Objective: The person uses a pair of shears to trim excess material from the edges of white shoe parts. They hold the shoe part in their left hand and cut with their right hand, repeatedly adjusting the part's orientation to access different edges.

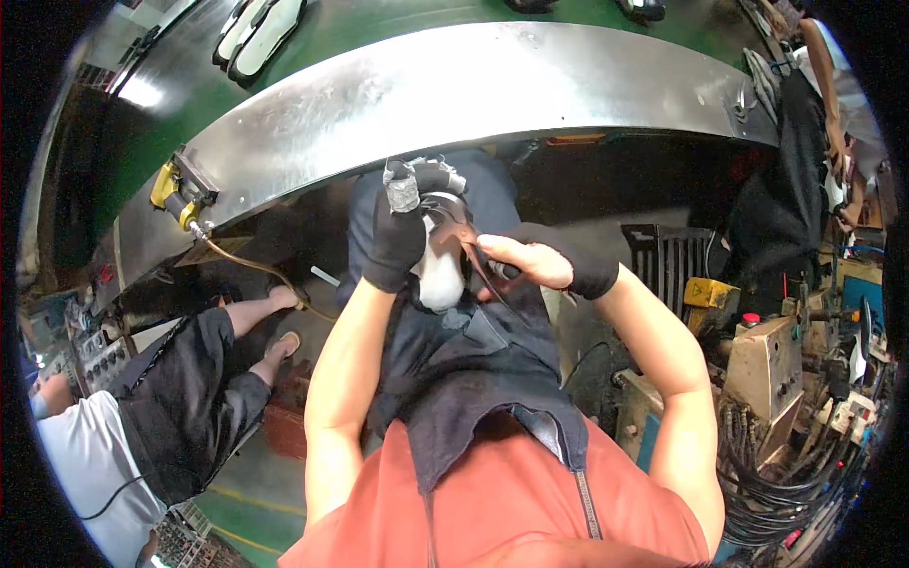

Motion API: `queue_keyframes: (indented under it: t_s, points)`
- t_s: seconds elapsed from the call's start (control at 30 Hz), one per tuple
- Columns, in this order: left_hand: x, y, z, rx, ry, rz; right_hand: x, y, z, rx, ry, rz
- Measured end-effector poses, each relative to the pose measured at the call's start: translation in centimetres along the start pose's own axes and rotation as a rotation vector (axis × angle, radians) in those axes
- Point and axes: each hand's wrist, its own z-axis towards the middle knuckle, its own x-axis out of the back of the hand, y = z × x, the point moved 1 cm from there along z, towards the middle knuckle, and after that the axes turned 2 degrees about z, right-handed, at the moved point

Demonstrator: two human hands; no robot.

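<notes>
My left hand [401, 232], in a black glove with grey tape round the fingertips, is closed round a shoe upper [453, 227] over my lap. Its leather is dark and brown, and a pale, rounded shoe last [441, 275] shows at its near end. From the right, my right hand [538, 260], in a black fingerless glove, pinches a brown leather flap of the upper, thumb stretched along it. A small dark, round end [508, 271] shows under that thumb; I cannot tell what it belongs to. A dark apron [473, 379] lies below the shoe.
Ahead curves a metal bench edge [454, 85], with a green belt [398, 24] beyond bearing white-soled shoes [260, 38]. A yellow air tool [177, 197] with a hose sits left. Machinery [767, 364] and cables stand right. Other people are at the left and far right.
</notes>
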Motion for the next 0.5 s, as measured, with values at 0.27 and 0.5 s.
queue_keyframes:
  t_s: [0.27, 0.5]
  points:
    - [0.0, -0.1, -0.5, -0.009, 0.027, 0.304, -6.1, 7.6, 6.4, 0.664, 0.775, -0.568]
    - [0.7, -0.5, -0.9, -0.155, -0.02, 0.188, -2.8, 5.2, 1.5, 0.3, 0.32, -0.343]
